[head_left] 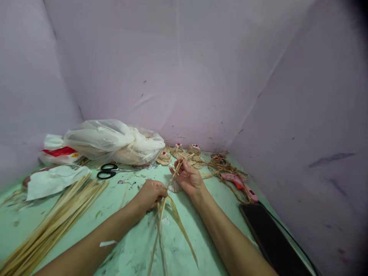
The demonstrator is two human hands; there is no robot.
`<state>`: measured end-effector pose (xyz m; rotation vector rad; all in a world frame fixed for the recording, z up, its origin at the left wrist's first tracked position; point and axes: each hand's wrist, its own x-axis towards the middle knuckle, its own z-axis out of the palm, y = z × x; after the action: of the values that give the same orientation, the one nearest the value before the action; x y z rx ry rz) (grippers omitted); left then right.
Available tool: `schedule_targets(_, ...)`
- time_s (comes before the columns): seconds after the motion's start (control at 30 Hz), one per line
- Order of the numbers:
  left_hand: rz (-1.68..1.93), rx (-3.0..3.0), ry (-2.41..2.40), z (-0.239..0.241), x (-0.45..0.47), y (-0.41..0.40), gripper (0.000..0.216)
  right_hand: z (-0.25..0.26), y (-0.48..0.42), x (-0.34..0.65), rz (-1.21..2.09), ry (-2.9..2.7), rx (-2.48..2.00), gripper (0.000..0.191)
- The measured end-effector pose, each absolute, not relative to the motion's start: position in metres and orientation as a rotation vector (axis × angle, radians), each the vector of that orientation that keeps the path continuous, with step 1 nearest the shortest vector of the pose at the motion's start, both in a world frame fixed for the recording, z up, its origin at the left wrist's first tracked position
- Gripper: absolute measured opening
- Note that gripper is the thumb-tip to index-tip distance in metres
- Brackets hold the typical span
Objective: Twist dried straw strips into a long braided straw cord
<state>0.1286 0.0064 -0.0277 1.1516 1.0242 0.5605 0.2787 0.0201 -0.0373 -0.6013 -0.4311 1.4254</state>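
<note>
A braid of dried plant fibre [173, 178] stretches between my two hands above the green table. My left hand [152, 194] pinches its lower end, where several loose flat strands [177, 218] hang down toward me. Further up, my right hand [188, 177] holds the finished part of the braid between thumb and fingers, palm turned partly upward. Behind my right hand lie small woven fibre pieces [163, 156] with red and white beads. More braided cord [222, 165] is heaped to the right of them.
Dried strips [57, 218] lie in a bundle at left. Black-handled scissors [107, 171] rest near a stuffed white plastic bag [115, 142] and crumpled white paper [57, 180]. At right are a pink glue gun [240, 184] and a dark flat slab [273, 237] with a cable. Pale walls enclose the table.
</note>
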Motion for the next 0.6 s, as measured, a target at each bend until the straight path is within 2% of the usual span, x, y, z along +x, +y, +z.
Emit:
schedule_targets(0.2, 0.573, 1.166, 1.053, -0.030, 0.130, 0.006, 0.009, -0.044, 0.025, 0.276, 1.228, -0.579, -0.856, 0.016)
schedule_targets(0.4, 0.678, 1.135, 1.054, -0.032, 0.125, 0.006, 0.010, -0.059, 0.024, 0.296, 0.755, -1.355, -1.443, 0.015)
schedule_targets(0.6, 0.678, 1.167, 1.085, -0.038, 0.127, 0.008, 0.010, -0.048, 0.014, 0.303, 0.435, -1.788, -1.624, 0.017)
